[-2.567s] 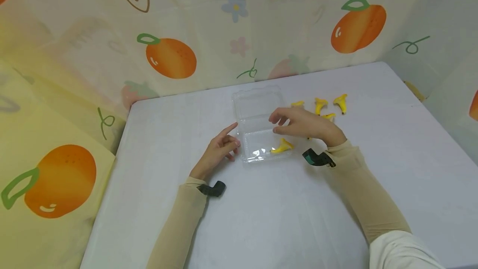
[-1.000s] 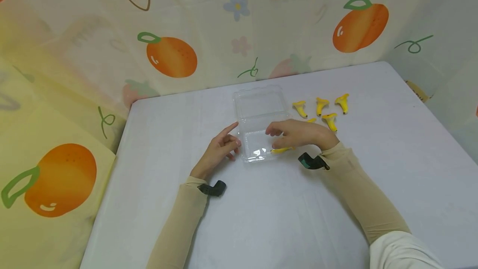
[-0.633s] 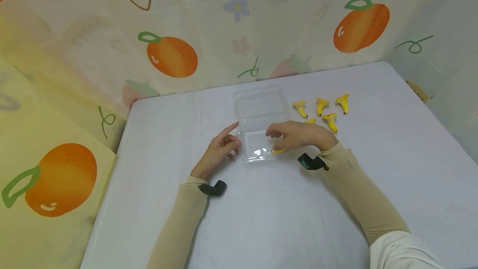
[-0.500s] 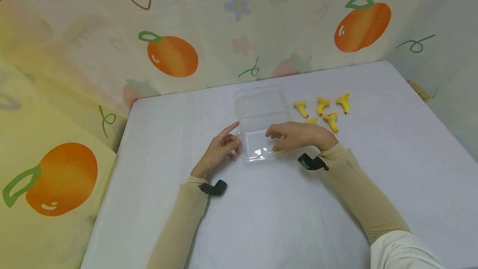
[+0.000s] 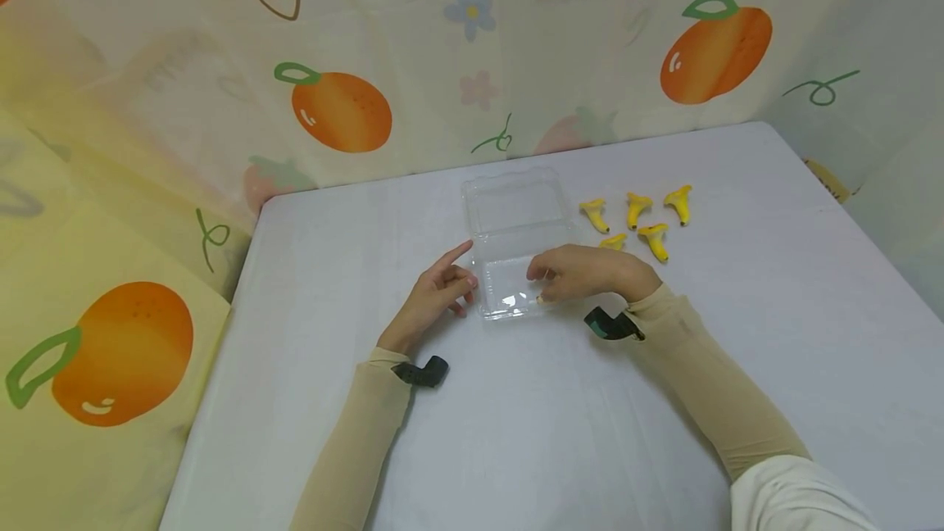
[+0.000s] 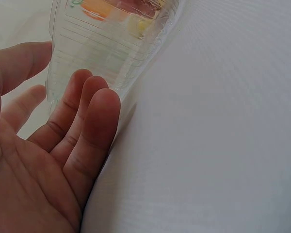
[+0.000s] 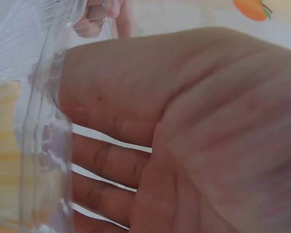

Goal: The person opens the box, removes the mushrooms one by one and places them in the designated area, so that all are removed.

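A clear plastic clamshell box (image 5: 509, 289) lies on the table with its lid laid back. My left hand (image 5: 426, 301) rests beside its left edge, the index finger extended and the other fingers loosely bent; in the left wrist view, fingertips (image 6: 102, 109) touch or nearly touch the plastic side. My right hand (image 5: 586, 273) reaches down into the box's right part with bent fingers. Under it lies a yellow chanterelle-like mushroom (image 7: 2, 145), seen through the plastic in the right wrist view and mostly hidden in the head view. The right fingertips are behind the rim, so a grip cannot be made out.
Several more yellow mushrooms (image 5: 654, 242) lie on the table right of the box, one partly behind my right hand. The white-covered table (image 5: 516, 433) meets a fruit-printed cloth (image 5: 413, 47) at the back and sides.
My right hand has moved down onto the mushroom in the box, which showed plainly before and is now covered. The left hand and the box have stayed in place.
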